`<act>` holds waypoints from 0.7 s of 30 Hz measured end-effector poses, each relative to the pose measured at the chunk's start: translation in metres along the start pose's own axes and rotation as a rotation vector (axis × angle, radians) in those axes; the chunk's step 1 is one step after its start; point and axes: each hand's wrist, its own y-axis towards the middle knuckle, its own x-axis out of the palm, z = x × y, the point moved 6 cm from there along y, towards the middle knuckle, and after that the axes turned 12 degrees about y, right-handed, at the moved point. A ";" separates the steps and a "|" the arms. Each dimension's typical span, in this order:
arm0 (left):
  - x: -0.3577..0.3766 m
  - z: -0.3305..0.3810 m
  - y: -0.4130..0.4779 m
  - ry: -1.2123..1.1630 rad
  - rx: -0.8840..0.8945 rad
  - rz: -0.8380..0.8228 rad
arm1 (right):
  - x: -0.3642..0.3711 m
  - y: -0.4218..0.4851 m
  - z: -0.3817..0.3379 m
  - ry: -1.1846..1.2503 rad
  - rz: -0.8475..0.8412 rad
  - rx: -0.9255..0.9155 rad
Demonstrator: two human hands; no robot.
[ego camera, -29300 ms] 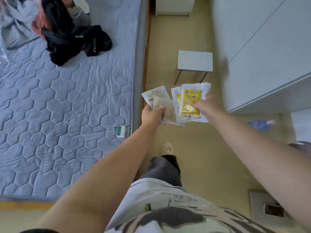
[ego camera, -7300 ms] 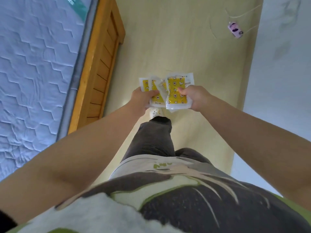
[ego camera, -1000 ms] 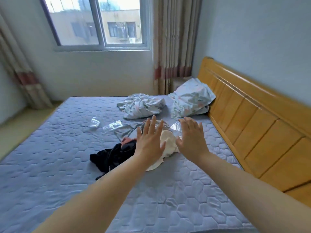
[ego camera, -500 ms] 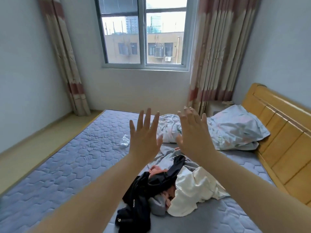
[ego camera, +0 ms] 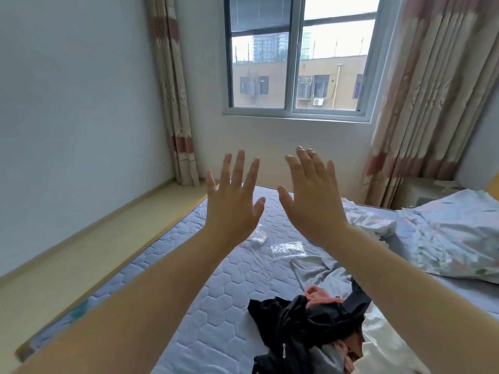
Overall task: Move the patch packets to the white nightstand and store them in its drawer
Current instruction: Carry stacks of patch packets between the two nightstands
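Your left hand (ego camera: 232, 209) and your right hand (ego camera: 313, 201) are both raised in front of you above the bed (ego camera: 210, 298), backs toward you and thumbs pointing inward; the fingers of each are straight and spread wide, and neither hand holds or touches anything; the two hands stand side by side with a gap between them. The patch packets are in neither hand, and you cannot tell from this view where they are. Below your hands, on the grey-blue quilted mattress, lies a flat clear plastic bag (ego camera: 287, 249), with a crumpled bit of clear plastic (ego camera: 258, 236) just beside it to the left; nearer to you sits a heap of clothes, a black garment (ego camera: 302, 327) on top, a pink cloth (ego camera: 321, 292) showing through it, a white garment (ego camera: 383, 344) at its right edge under your right forearm, and a grey cloth (ego camera: 318, 271) spreading out toward the bag. On the right of the bed rests a floral pillow (ego camera: 459, 238), with a bunched floral sheet (ego camera: 370, 222) beside it; past the pillow, at the foot of the right curtain (ego camera: 421, 90), stands a pale low cabinet (ego camera: 424, 190), partly hidden. The window (ego camera: 294, 58) faces you, a left curtain (ego camera: 172, 90) hangs beside it, and a strip of yellowish floor (ego camera: 81, 252) runs along the bed's left side.
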 end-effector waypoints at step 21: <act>0.114 -0.482 0.035 0.099 -0.109 -0.123 | 0.306 0.221 -0.351 0.060 -0.116 -0.050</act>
